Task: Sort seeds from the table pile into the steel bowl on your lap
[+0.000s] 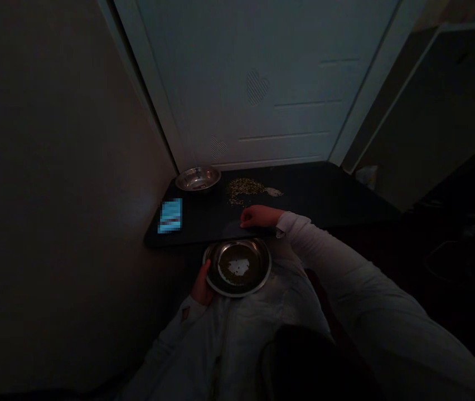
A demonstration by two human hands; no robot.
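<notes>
My left hand (203,285) grips the left rim of a round metal bowl (266,273) on my lap, thumb over the edge. Small dark grains or seeds lie in its bottom around a pale patch. Above the dark table's near edge is my right hand (258,216), its fingers curled together in a pinch; whatever they hold, if anything, is too small to make out. Beyond it, a pile of greenish and tan seeds (245,186) spreads over the table, with a small whitish heap (274,192) at its right.
A second metal bowl (198,179) stands at the table's back left. In front of it lies a bright blue, pixelated rectangle (170,216). The dark table (325,195) meets a white door (229,67) behind and a wall on the left. The room is dim.
</notes>
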